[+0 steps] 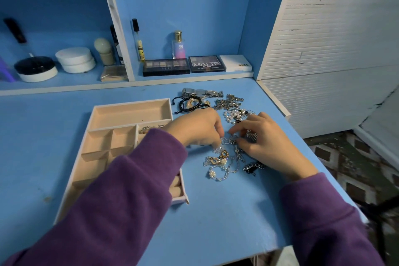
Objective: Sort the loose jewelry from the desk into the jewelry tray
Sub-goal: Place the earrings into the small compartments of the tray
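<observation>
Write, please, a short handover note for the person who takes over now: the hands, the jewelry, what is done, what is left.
Hands: the left hand and the right hand both pinch the chain tangle lying on the desk, one from each side.
Tray: left of the pile. A ring shows in one compartment; the left arm hides part of the tray.
Not yet sorted, behind the hands: watch, black bracelets, pearl strand.
Done: very little.
Left: separate the chains, then move everything into the tray.
</observation>
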